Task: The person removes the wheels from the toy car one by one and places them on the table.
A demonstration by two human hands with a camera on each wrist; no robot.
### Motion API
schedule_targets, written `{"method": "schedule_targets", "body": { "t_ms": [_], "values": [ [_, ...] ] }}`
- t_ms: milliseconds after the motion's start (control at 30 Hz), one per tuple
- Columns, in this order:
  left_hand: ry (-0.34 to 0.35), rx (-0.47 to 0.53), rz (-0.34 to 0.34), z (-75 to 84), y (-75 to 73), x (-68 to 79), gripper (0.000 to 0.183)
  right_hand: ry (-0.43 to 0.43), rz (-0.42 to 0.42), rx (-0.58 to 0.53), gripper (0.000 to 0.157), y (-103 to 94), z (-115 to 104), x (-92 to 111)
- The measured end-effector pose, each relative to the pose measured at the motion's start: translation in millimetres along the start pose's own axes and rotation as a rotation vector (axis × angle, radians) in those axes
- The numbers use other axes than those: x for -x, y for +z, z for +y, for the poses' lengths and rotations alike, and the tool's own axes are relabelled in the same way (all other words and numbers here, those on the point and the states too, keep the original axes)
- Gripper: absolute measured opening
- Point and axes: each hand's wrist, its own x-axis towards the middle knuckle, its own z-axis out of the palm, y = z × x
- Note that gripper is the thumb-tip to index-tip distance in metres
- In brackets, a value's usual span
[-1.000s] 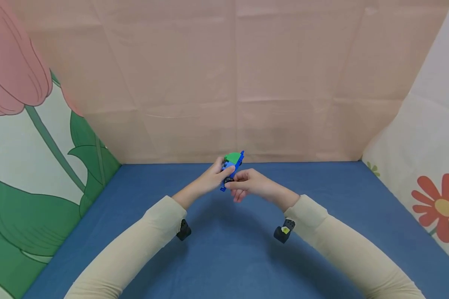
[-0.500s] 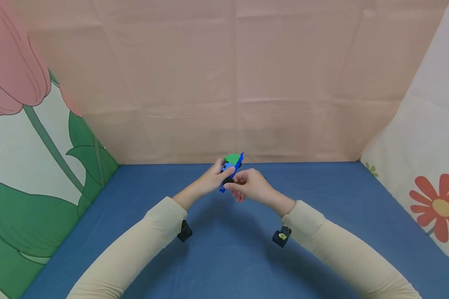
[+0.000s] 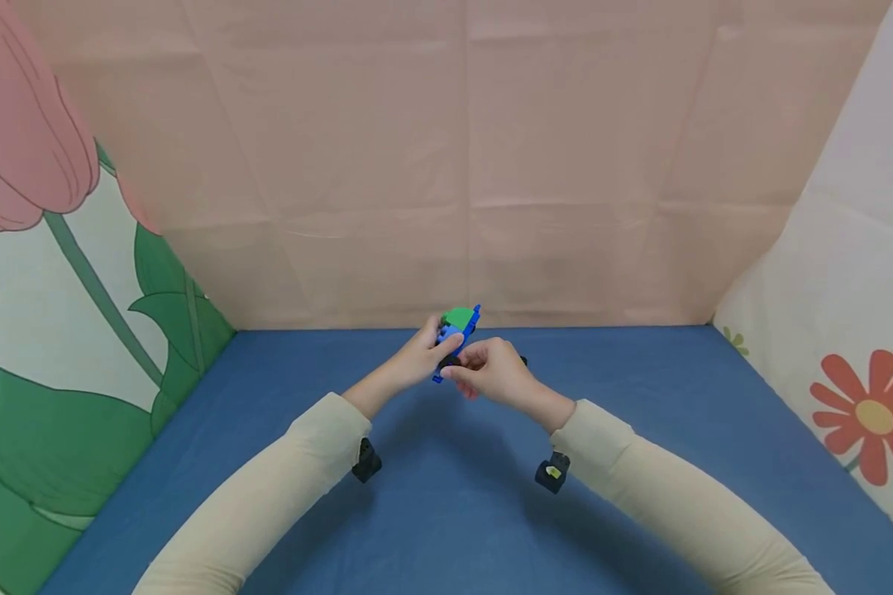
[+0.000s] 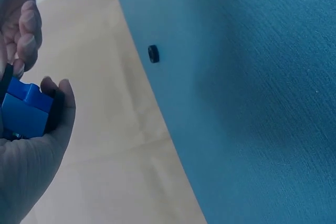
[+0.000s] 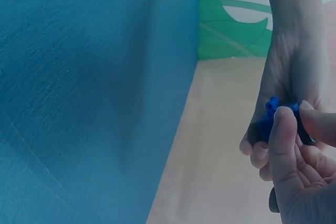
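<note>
Centrally, a person's two hands met above a blue worktop (image 3: 446, 529), both of them busy with one small toy. The left hand (image 3: 415, 357) gripped a blue-and-green toy vehicle (image 3: 452, 332), its thumb laid across the body, so that the toy sat slantwise in the air with its green part toward the back. The right hand (image 3: 502, 372) pinched a black wheel (image 3: 447, 362) at the vehicle's nearer end — thumb and curled fingers closed around it. Past the right hand, near the worktop's back edge, a loose wheel (image 4: 153, 53), also black, stood apart from both hands. Pale cream sleeves (image 3: 260, 496) covered the arms. Behind rose a creased beige backdrop (image 3: 446, 165), flanked by floral panels — a pink tulip (image 3: 30, 124) on the left, a red flower (image 3: 874, 416) on the right.
</note>
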Motion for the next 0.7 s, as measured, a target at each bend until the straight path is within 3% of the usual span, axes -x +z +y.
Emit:
{"method": "schedule_targets", "body": {
  "t_ms": [200, 433, 533, 700],
  "values": [
    [0.011, 0.003, 0.002, 0.1, 0.7, 0.2, 0.056, 0.031, 0.019, -0.001, 0.026, 3.2, -2, 1],
    [-0.042, 0.001, 0.011, -3.0, -0.6, -1.3, 0.058, -0.026, 0.022, 0.049, 0.024, 4.9, -1, 1],
    [-0.048, 0.008, 0.004, -5.0, -0.2, -0.4, 0.058, 0.033, 0.019, -0.032, 0.019, 4.8, 4, 0],
    [-0.045, 0.009, 0.01, -6.6, 2.5, -1.3, 0.061, 0.184, 0.052, -0.306, 0.02, 4.9, 12, -1]
  ]
}}
